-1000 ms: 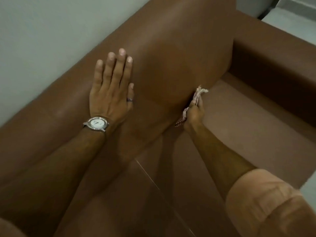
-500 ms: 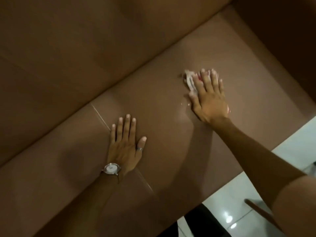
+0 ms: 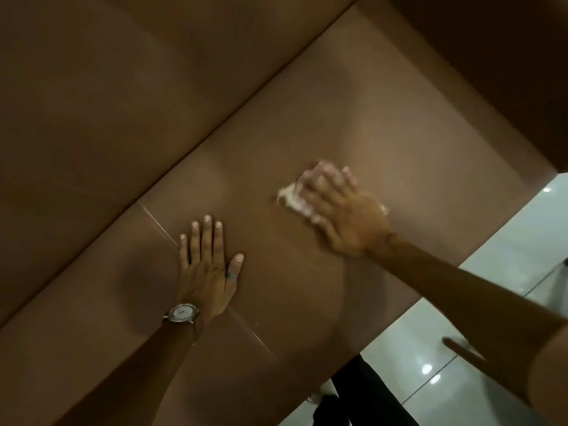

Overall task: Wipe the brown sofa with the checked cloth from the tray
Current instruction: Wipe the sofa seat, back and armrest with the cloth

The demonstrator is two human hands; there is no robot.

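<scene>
While right hand (image 3: 347, 216) presses crumpled cloth (image 3: 292, 196) | smooth leathery sofa seat (image 3: 384, 124)

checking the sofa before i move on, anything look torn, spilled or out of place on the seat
Nothing stands out. The brown sofa seat shows no tear, stain or spill. The right hand presses the checked cloth flat on the cushion; both are motion-blurred. The left hand lies flat beside the seam between cushions.

1. The single head camera looks steeply down from above the sofa seat (image 3: 353, 112), close over it.
2. The seat's back edge runs from 8 to 1 o'clock.
3. The floor (image 3: 504, 290) shows toward 4 o'clock.
</scene>
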